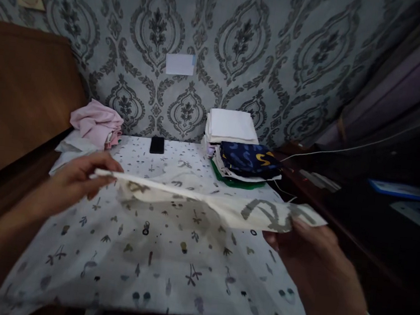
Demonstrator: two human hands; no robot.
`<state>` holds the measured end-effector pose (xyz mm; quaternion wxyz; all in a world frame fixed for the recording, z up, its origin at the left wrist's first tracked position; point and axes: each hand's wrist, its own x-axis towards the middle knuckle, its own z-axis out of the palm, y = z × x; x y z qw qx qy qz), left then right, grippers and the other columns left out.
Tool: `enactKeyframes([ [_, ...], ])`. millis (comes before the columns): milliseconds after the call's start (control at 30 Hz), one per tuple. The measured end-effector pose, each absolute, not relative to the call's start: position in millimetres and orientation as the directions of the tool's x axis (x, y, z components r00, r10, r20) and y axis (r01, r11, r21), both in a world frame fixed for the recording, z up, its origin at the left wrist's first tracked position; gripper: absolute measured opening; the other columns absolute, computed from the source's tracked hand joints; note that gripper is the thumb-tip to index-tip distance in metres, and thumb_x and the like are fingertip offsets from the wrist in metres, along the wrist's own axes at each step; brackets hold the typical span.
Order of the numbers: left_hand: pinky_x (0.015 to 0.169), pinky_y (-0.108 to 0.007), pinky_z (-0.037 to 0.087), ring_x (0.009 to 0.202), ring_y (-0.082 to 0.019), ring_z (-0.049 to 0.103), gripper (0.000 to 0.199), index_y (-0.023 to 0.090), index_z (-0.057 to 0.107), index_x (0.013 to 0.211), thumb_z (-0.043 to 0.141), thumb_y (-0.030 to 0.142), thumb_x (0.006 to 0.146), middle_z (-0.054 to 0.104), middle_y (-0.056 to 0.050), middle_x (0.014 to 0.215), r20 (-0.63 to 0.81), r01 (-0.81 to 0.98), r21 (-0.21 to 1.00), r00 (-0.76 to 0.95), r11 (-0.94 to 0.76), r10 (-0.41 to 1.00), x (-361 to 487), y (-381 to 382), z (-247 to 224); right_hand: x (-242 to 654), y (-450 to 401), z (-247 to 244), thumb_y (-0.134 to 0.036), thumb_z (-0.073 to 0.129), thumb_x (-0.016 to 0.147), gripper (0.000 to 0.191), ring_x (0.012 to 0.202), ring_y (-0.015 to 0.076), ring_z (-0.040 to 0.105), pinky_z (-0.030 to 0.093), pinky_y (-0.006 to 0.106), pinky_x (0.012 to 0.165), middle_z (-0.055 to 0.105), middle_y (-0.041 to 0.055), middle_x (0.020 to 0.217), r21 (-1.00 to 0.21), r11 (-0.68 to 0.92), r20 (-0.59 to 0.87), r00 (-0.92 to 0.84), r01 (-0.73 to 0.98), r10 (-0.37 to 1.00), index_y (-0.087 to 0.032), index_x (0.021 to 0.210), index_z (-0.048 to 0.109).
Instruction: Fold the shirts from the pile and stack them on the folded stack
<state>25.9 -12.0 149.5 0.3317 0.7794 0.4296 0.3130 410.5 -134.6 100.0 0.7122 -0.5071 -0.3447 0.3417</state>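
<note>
A cream cloth garment with grey brush-like marks (pixel 226 210) is stretched out above the table; its exact kind does not show. At its left end my left hand (pixel 82 178) pinches the edge between thumb and fingers. My right hand (pixel 310 244) grips the right end, thumb on top and fingers beneath. The far part of the cloth droops toward the tabletop behind the taut edge. Under it lies a white table cover (pixel 167 269) printed with small plants and figures.
Folded cloths, one navy patterned (pixel 250 158), are stacked at the back right beside a white folded pile (pixel 232 125). A black phone (pixel 157 145) lies near the wall. Crumpled pink cloth (pixel 98 119) sits at the back left, by a brown wooden panel (pixel 19 100).
</note>
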Motion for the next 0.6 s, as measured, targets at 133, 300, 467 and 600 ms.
enactKeyframes([
  [133, 0.061, -0.031, 0.056, 0.077, -0.018, 0.063, 0.022, 0.024, 0.053, 0.088, 0.072, 0.033, 0.081, 0.067, 0.000, 0.096, 0.392, 0.210, 0.872, 0.240, -0.442, 0.888, 21, 0, 198, 390, -110, 145, -0.039, 0.078, 0.062, 0.022, 0.084, 0.0253, 0.069, 0.058, 0.042, 0.078, 0.070, 0.0035, 0.083, -0.900, 0.429, 0.350, 0.454, -0.081, 0.820, -0.028, 0.079, 0.069],
  [300, 0.081, -0.041, 0.060, 0.077, -0.014, 0.062, 0.020, 0.019, 0.047, 0.080, 0.067, 0.016, 0.082, 0.056, 0.003, 0.076, 0.413, 0.085, 0.898, 0.173, -0.432, 0.894, 57, 88, 203, 395, -9, 170, -0.030, 0.071, 0.069, 0.015, 0.091, 0.0231, 0.070, 0.054, 0.041, 0.087, 0.070, 0.0023, 0.081, -0.940, 0.271, 0.213, 0.262, -0.208, 0.941, -0.022, 0.072, 0.059],
  [467, 0.080, -0.028, 0.056, 0.078, -0.011, 0.058, 0.028, 0.020, 0.042, 0.077, 0.070, 0.017, 0.079, 0.052, 0.004, 0.076, 0.550, 0.107, 0.823, 0.095, -0.558, 0.830, 87, 172, 226, 413, 73, 201, -0.016, 0.059, 0.079, 0.013, 0.082, 0.0135, 0.066, 0.053, 0.034, 0.083, 0.065, -0.0041, 0.079, -0.925, 0.329, 0.203, 0.487, -0.189, 0.850, -0.022, 0.076, 0.048],
  [600, 0.084, -0.028, 0.054, 0.084, -0.013, 0.060, 0.031, 0.023, 0.043, 0.083, 0.072, 0.033, 0.082, 0.055, 0.003, 0.082, 0.727, 0.073, 0.666, 0.158, -0.742, 0.668, 83, 171, 251, 420, 61, 226, -0.020, 0.065, 0.082, 0.021, 0.084, 0.0109, 0.064, 0.053, 0.031, 0.088, 0.059, -0.0055, 0.075, -0.779, 0.624, 0.515, 0.511, -0.056, 0.688, -0.022, 0.070, 0.048],
])
